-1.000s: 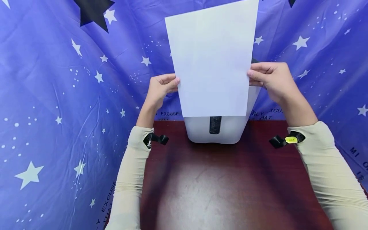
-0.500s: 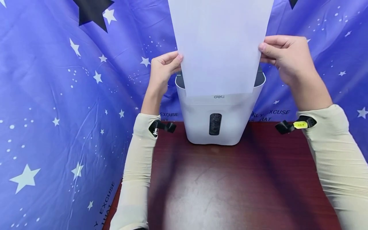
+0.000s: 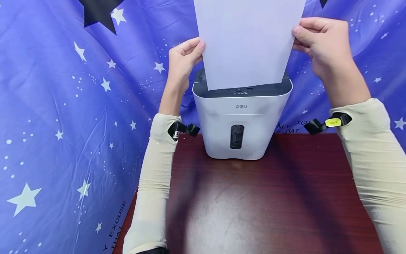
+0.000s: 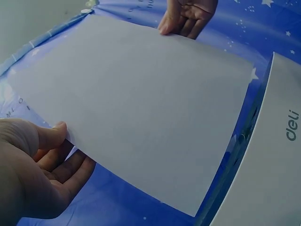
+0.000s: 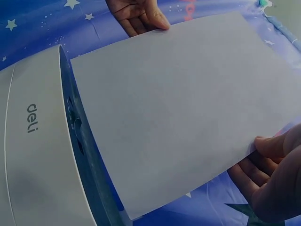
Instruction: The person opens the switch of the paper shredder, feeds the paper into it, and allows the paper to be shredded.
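A plain white sheet of paper [image 3: 247, 42] hangs upright between my two hands in the head view. My left hand [image 3: 185, 61] pinches its left edge between thumb and fingers, and my right hand [image 3: 326, 44] pinches the right edge. Behind and below stands a white paper shredder [image 3: 253, 130] marked "deli", with a dark top and a small dark window in front. The sheet's lower edge overlaps the dark top in the head view. In the left wrist view a narrow gap shows between the sheet [image 4: 146, 103] and the shredder [image 4: 268, 155].
The shredder stands at the back of a dark red-brown table [image 3: 253, 197]. A blue curtain [image 3: 63, 88] printed with stars hangs behind it and along both sides. Black straps with cameras [image 3: 187, 129] sit on both sleeved wrists.
Both hands have risen with the paper, away from me, lifting its lower edge from in front of the shredder up to its dark top. The shredder's front and top have come into view.
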`<state>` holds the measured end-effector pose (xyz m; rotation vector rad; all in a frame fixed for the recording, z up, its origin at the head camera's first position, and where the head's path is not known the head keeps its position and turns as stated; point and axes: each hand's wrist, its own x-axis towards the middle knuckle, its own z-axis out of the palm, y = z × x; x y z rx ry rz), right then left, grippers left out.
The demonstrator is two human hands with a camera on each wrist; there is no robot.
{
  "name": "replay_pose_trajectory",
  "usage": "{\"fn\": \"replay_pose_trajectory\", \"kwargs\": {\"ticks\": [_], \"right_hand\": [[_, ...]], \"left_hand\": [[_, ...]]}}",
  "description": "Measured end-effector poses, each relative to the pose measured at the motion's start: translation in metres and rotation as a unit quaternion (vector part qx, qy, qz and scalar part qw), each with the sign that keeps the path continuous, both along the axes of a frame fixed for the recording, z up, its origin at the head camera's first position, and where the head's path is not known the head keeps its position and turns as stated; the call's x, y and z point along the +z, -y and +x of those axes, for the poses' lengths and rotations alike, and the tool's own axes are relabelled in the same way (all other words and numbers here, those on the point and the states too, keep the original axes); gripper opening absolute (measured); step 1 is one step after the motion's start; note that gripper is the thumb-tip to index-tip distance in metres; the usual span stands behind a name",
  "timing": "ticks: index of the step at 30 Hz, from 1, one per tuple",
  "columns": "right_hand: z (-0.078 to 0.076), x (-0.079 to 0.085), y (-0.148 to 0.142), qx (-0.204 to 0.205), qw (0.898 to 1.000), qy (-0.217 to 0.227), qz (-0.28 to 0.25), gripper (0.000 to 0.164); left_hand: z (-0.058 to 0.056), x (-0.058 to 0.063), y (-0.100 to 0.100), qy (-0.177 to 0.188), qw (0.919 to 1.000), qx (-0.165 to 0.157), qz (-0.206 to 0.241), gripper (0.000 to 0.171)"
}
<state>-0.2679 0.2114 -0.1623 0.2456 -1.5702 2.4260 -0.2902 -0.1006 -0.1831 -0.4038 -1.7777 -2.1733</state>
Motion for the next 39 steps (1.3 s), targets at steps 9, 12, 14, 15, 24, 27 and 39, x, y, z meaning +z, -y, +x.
{"fn": "replay_pose_trajectory", "kwargs": {"ticks": [9,12,14,15,24,27,39], "right_hand": [[-0.009,-0.001,0.003,0.008,1.000,0.004,-0.027,0.012],[-0.011,-0.002,0.004,0.009,0.999,0.006,-0.032,0.012],[-0.012,-0.002,0.004,0.008,0.999,0.009,-0.039,0.012],[-0.013,-0.002,0.004,0.006,0.999,0.010,-0.041,0.011],[-0.023,-0.007,0.004,-0.013,0.999,0.012,-0.032,0.010],[-0.028,-0.010,0.004,-0.016,0.999,0.017,-0.031,0.011],[-0.037,-0.020,0.005,-0.025,0.999,0.022,-0.025,0.012]], "left_hand": [[-0.007,0.001,-0.002,-0.002,1.0000,0.005,-0.003,0.028],[-0.009,-0.001,-0.003,-0.011,0.9999,0.008,-0.003,0.028],[-0.011,-0.002,-0.003,-0.016,0.9998,0.009,0.000,0.028],[-0.012,-0.003,-0.004,-0.019,0.9998,0.010,0.000,0.027],[-0.020,-0.004,-0.007,-0.011,0.9997,0.021,0.003,0.026],[-0.025,-0.007,-0.009,-0.010,0.9996,0.025,-0.003,0.025],[-0.040,-0.021,-0.014,-0.020,0.9989,0.042,0.001,0.024]]}}
